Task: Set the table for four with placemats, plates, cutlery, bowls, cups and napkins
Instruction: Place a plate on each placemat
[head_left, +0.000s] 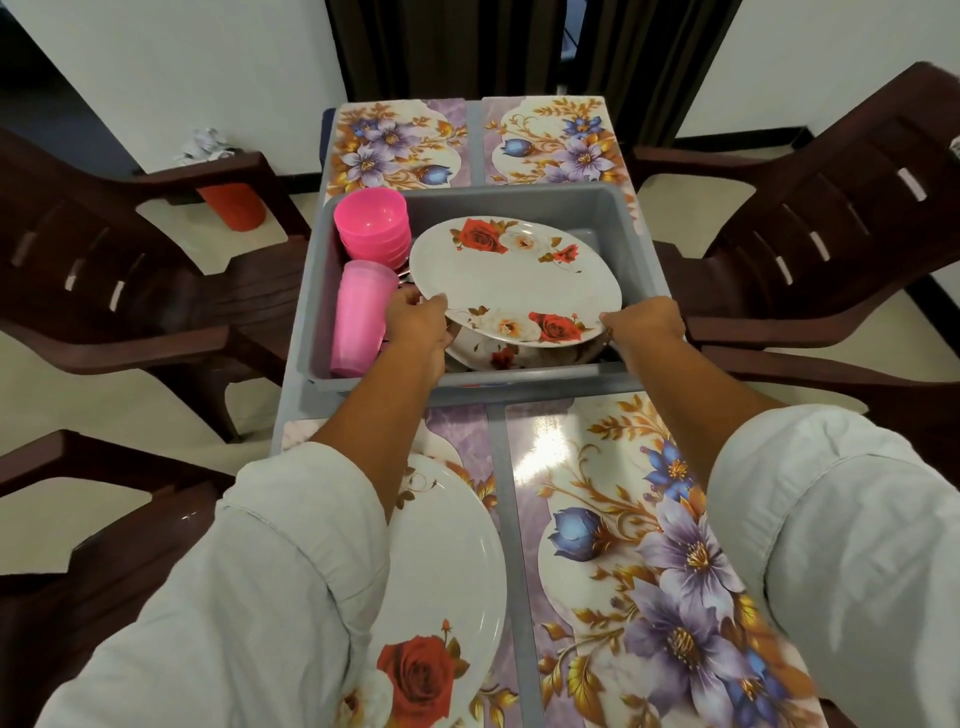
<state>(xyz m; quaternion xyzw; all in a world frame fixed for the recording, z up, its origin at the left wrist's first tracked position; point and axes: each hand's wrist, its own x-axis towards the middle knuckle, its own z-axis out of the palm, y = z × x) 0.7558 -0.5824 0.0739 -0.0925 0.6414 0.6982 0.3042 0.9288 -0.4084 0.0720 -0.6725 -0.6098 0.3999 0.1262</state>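
A white rose-patterned plate (511, 280) is held tilted above the grey tub (631, 244). My left hand (418, 319) grips its near left rim and my right hand (644, 322) grips its near right rim. Under it in the tub lies at least one more rose plate (493, 353). A stack of pink bowls (371, 226) and a stack of pink cups (358, 317) stand at the tub's left side. Another rose plate (447, 577) lies on the near left floral placemat (457, 431), partly hidden by my left sleeve.
Floral placemats lie at the near right (623, 545), far left (397, 143) and far right (550, 140) of the narrow table. Dark brown plastic chairs stand on the left (130, 291) and right (831, 249). An orange bin (234, 205) stands behind the left chair.
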